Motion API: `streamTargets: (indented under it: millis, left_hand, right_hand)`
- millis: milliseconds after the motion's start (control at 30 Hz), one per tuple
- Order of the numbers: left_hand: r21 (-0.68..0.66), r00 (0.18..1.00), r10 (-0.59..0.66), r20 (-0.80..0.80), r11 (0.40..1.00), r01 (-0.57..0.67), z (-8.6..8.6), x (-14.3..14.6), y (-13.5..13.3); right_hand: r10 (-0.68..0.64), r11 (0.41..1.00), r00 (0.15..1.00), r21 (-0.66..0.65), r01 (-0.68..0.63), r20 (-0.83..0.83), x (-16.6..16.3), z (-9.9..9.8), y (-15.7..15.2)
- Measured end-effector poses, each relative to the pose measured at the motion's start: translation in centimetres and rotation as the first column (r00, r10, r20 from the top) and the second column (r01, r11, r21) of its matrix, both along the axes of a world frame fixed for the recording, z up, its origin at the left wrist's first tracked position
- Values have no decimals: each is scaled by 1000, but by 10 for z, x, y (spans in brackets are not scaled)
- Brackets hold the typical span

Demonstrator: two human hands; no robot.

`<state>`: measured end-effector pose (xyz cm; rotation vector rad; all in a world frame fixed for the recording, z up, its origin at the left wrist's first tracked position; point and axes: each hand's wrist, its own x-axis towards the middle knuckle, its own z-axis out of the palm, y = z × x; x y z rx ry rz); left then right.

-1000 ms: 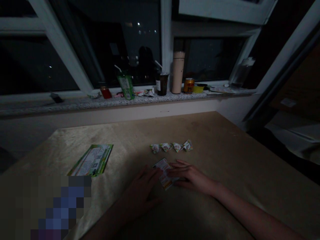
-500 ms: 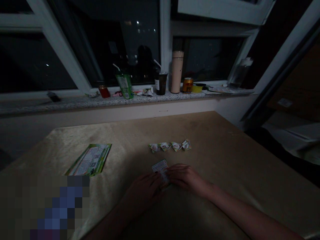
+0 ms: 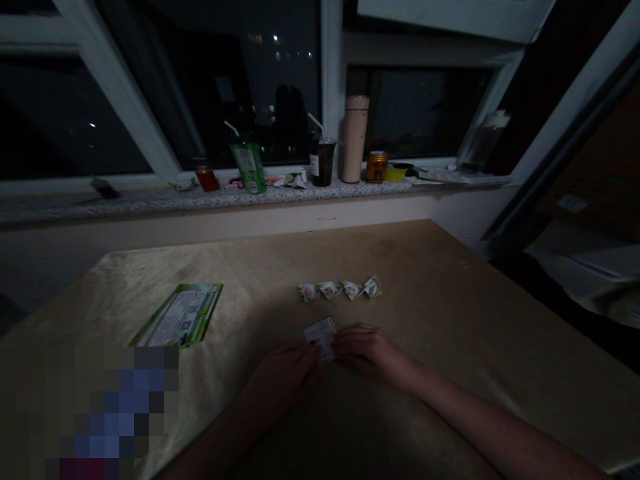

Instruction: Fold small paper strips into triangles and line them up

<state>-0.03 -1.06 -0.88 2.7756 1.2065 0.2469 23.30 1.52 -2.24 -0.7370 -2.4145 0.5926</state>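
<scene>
A small printed sheet of paper (image 3: 320,329) lies on the brown table between my two hands, its top edge tilted. My left hand (image 3: 290,370) presses its fingertips on the sheet's lower left; the hand is in shadow. From the right, my right hand (image 3: 371,348) grips the sheet's edge, fingers close together. Both hands cover part of the lower edge. Just beyond the sheet, several small folded paper pieces with pointed corners stand in a row, among them a left piece (image 3: 307,292) and a right piece (image 3: 373,287).
On the table's left lies a stack of green-and-white printed sheets (image 3: 185,317). A pixelated patch hides the lower left corner. Along the granite windowsill (image 3: 280,195) stand a green cup (image 3: 249,167), a dark drink cup (image 3: 323,163), a pink thermos (image 3: 355,140) and an orange can (image 3: 377,167).
The lower part of the printed sheet, which showed between my hands, is now shorter. My hands have stayed nearly in place, and the view has tilted slightly.
</scene>
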Motion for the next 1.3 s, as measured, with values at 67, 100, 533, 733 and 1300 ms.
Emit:
streamTargets:
  millis: [67,100,533,733,1300]
  left_hand:
    - [-5,1000,6,11,1000,-6,1,0,-1]
    - [-8,1000,11,12,1000,-11,0,0,-1]
    - [-110,959,115,261,990,-89,-9,-6,8]
    - [7,973,55,223,998,-58,-1,-10,8]
    - [-17,990,99,95,995,-98,4,-9,-4]
  right_hand:
    - [-14,1000,1000,-10,14,2,0,0,0]
    - [-18,1000,1000,-15,18,0,0,0,0]
    - [-233,971,972,-47,233,-7,-2,-1,5]
    - [-309,944,951,-115,310,29,-8,-4,15]
    - [-534,843,819,50,536,212,-28,-10,18]
